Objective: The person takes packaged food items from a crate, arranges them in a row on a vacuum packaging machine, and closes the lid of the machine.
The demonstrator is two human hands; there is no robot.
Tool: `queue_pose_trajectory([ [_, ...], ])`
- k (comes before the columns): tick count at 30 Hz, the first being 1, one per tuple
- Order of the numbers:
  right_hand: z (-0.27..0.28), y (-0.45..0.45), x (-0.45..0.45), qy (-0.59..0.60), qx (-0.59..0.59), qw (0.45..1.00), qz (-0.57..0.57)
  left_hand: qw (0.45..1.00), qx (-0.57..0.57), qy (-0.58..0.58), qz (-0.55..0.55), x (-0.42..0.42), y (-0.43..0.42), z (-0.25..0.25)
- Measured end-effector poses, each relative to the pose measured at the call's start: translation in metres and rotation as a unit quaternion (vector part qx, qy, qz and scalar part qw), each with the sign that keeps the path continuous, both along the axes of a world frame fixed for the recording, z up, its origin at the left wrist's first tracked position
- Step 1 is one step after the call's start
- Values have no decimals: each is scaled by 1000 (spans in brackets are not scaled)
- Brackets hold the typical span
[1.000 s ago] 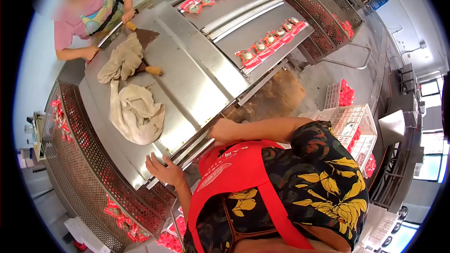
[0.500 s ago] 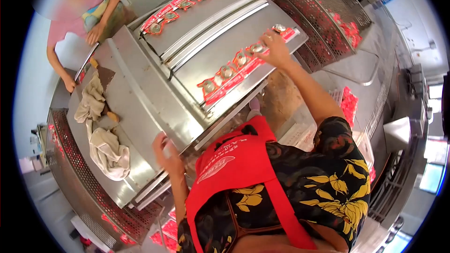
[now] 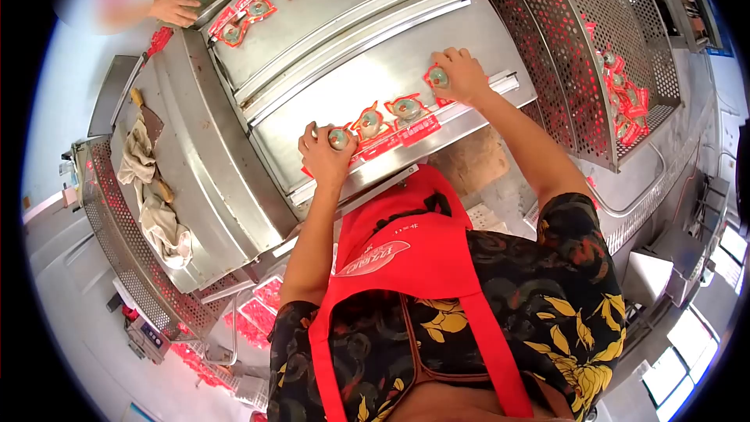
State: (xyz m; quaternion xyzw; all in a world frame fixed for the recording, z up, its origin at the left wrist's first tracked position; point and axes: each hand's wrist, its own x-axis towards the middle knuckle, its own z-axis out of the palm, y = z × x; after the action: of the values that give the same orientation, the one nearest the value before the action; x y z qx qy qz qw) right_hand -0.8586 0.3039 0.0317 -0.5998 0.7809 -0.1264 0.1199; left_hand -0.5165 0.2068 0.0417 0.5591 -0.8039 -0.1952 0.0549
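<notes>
We work with both hands over the near edge of the steel bench (image 3: 391, 55), at the centre of the frame. Our left hand (image 3: 322, 152) is partly closed around the left-end packet (image 3: 338, 138) of the near row, its fingers and thumb set about the pouch. Our right hand (image 3: 465, 78) is bent in the same way at the right-end packet (image 3: 437, 76), upper right of centre. We cannot tell whether either grip pinches the film or only rests against it.

Between the hands lie two free packets, the left-centre packet (image 3: 370, 123) and the right-centre packet (image 3: 407, 108), just beside each other. The red ends point toward our apron (image 3: 398, 246) and appear to lie on the narrow metal bar (image 3: 505, 82) at the near edge; we judge that this keeps the ends aligned and the filled parts flat on the plate. The hands sit at opposite ends of the row, probably to steady both outer pouches.

A far row of packets (image 3: 260, 8) lines the opposite edge, upper left, close to a co-worker's hand (image 3: 176, 8); the mirrored layout seems to suit one person per side. Cloths (image 3: 137, 155) lie at left, well apart from the pouches.
</notes>
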Motion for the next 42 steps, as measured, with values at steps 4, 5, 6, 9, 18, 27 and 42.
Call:
queue_pose_trajectory([
  [4,39,-26,-5,22,-70,991,-108,993,-35,111,15,2,-32,-6],
  [5,59,-27,-3,-139,-66,970,-187,986,-8,161,51,9,-46,-7],
  [6,72,-28,-3,-292,-63,918,-262,964,119,214,100,23,-60,-13],
  [9,-36,-14,-8,-321,169,932,-18,733,537,378,177,38,-76,0],
  [18,37,-47,94,-667,230,696,-137,539,763,342,100,-58,-41,64],
  [27,180,48,-18,-821,-67,566,-22,387,711,575,-117,-138,-25,112],
  [42,73,199,-387,-57,160,923,-344,676,456,552,-172,-402,54,224],
])
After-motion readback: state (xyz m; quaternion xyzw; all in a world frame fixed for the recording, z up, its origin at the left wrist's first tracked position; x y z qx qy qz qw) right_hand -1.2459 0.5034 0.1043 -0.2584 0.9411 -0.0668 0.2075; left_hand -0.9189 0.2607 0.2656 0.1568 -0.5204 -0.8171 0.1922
